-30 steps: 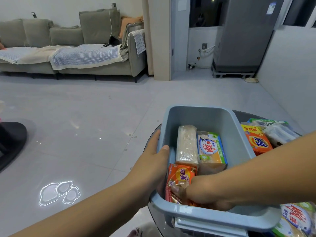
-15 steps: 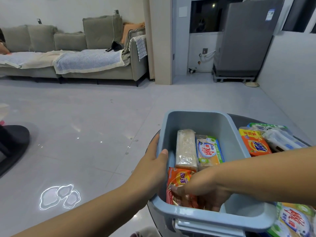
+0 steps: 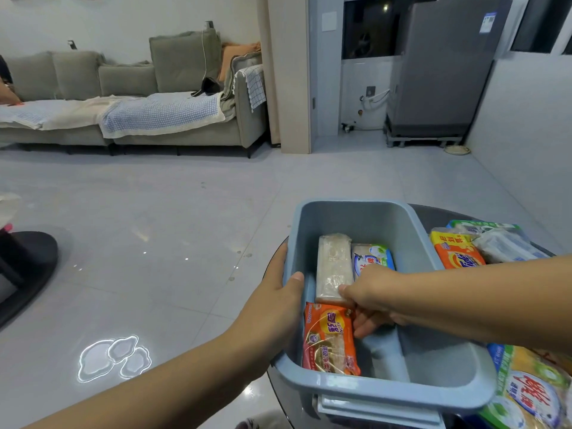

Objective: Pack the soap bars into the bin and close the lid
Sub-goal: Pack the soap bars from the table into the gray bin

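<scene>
Since a second ago the right hand has lifted off the orange-wrapped soap bar and shifted toward the far end of the bin, so that bar now lies fully uncovered against the near left wall. Its fingers are loosely curled, and the thumb touches the near end of the pale clear-wrapped bar; whether they pinch anything I cannot tell. The left hand grips the bin's left rim, thumb hooked over the edge, fingers pressed together outside.

Three bars lie in the grey-blue bin: the orange one, the pale one beyond it, and a blue-and-green-wrapped bar just beside the pale one, partly hidden by the right hand. A flat grey-blue piece, probably the lid, pokes out under the bin's near edge.

The bin stands on a dark round tabletop. Outside it to the right lie at least five more packets, overlapping, so the count is unsure. Around is a glossy grey tiled floor, a grey-green sofa with throws, and a grey appliance in an alcove.
</scene>
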A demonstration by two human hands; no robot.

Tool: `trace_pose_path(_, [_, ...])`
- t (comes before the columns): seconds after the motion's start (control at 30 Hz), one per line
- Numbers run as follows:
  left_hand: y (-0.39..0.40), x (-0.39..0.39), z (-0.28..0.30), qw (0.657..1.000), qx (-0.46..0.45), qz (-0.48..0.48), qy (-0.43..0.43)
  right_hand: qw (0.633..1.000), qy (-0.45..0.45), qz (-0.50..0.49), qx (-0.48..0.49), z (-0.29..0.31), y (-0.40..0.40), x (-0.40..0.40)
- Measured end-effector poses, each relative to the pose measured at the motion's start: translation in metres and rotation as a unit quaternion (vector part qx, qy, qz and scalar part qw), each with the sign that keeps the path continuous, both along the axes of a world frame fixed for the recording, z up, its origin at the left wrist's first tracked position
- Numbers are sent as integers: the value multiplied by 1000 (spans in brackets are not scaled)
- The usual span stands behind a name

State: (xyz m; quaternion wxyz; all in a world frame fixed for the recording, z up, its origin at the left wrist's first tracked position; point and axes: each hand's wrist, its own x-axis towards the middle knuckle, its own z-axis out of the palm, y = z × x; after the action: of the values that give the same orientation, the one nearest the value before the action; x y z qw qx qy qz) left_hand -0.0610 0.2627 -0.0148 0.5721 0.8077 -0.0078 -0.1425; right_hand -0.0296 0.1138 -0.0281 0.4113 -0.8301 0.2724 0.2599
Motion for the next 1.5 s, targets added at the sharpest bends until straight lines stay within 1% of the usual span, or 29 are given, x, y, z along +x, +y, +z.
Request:
trace_pose_path(0.13, [1,3,-3,1000,-19,7,17,1000,-16,16,-17,-3,2,6])
trace_pose_path(0.33, [3,6,-5,999,-27,9,20,987,-59,105,-110,-9,3,13])
trace_pose_path(0.43, [2,7,-6,999,-26,13,21,983,-70,113,-126,-10,5,17])
trace_pose_path(0.57, [2,9,-7,1000,-20,12,0,993,-38,85,-71,-7,5,15])
trace_pose_path(0.7, [0,4,-3,1000,-5,14,-7,997,55,51,-10,-4,2,-6])
trace_pose_path(0.77, [0,2,-2,1000,2,18,-6,994,99,49,10,-7,1,-18])
trace_pose_path(0.87, [-1,0,1,1000,-2,26,-8,979,163,36,116,-7,6,-29])
trace_pose_path(0.93, [-1,0,1,999,-14,32,-5,973,173,37,149,-4,7,-30])
trace_pose_path(1.1, [-4,4,-3,995,-71,52,36,975,149,53,157,-4,4,-30])
trace_pose_path(1.2, [-6,7,-4,994,-88,48,40,978,134,55,151,-5,4,-29])
trace_pose_path(1.3, [-6,10,-4,995,-79,50,33,984,118,71,109,-11,3,-27])
trace_pose_path(1.4, [-4,6,-4,997,-62,48,21,981,137,92,107,-12,7,-25])
trace_pose_path(1.5, [-2,4,-3,999,-21,43,-9,979,139,105,105,-11,9,-23])
